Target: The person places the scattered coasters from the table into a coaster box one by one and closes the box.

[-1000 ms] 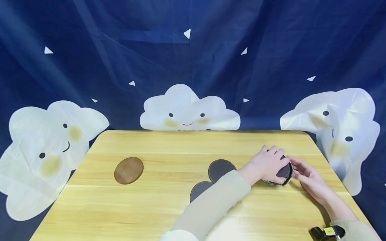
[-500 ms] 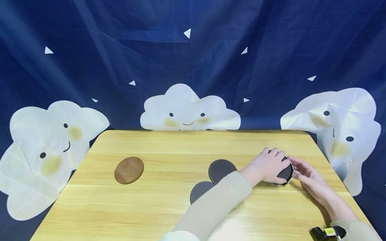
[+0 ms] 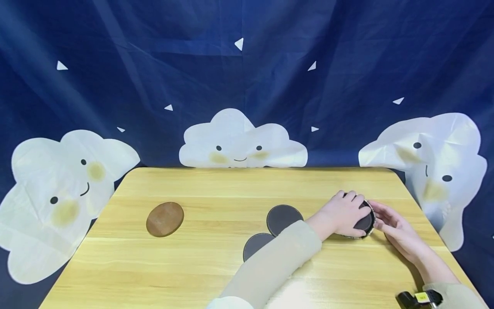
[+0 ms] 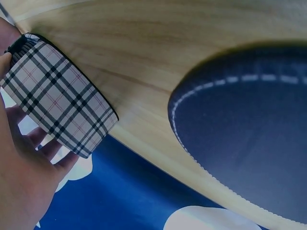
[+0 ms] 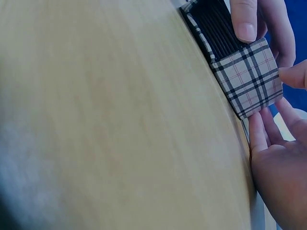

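At the table's right side stands a round coaster holder (image 3: 373,224) with a plaid outer wall (image 4: 57,100). Several black coasters (image 5: 218,28) are stacked inside it, seen through the gap in its wall. My left hand (image 3: 345,214) grips the holder from above, thumb at the near edge and fingers spread across the black top (image 3: 363,223). From the right, my right hand (image 3: 401,236) holds the plaid wall between thumb and fingers (image 5: 259,129). Two dark round coasters lie left of the holder, one farther back (image 3: 283,219) and one nearer (image 3: 255,245), the latter partly hidden by my left sleeve.
A brown round coaster (image 3: 165,219) lies on the left part of the wooden table (image 3: 154,266). Behind the table hangs a dark blue curtain (image 3: 270,86) with white clouds. A small black device with a yellow label (image 3: 420,297) sits on my right wrist.
My left hand has shifted very slightly on top of the holder. The right hand, the holder and the loose coasters stay in place.
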`<action>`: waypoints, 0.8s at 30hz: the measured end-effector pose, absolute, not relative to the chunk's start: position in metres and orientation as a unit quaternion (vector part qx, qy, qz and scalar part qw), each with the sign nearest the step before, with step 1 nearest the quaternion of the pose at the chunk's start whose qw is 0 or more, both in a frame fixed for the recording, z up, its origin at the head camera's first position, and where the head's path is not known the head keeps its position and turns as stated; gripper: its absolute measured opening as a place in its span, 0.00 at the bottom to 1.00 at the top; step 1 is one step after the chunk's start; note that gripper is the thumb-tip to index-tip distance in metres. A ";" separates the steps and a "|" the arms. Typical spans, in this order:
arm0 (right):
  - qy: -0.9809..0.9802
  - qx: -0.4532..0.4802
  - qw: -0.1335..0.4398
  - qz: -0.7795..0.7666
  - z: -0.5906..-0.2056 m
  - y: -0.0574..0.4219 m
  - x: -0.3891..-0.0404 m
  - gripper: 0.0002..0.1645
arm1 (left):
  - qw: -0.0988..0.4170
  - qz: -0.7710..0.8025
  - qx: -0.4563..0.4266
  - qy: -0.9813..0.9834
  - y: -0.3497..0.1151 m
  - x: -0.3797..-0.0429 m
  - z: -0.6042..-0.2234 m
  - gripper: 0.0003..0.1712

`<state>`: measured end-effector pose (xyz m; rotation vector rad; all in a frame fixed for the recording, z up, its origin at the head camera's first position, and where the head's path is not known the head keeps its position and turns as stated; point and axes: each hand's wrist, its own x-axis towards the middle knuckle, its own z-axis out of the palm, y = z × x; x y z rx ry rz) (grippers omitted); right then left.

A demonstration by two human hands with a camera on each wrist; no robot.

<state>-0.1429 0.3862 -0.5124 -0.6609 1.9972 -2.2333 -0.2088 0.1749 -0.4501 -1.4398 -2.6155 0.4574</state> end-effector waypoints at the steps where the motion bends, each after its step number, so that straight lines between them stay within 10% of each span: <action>1: 0.650 -0.217 0.037 -0.728 -0.513 0.386 -0.143 0.40 | 0.060 0.152 -0.476 -0.864 0.174 -0.209 -0.450 0.41; 24: 0.639 -0.225 0.035 -0.735 -0.512 0.386 -0.144 0.39 | 0.093 0.151 -0.487 -0.855 0.130 -0.210 -0.428 0.35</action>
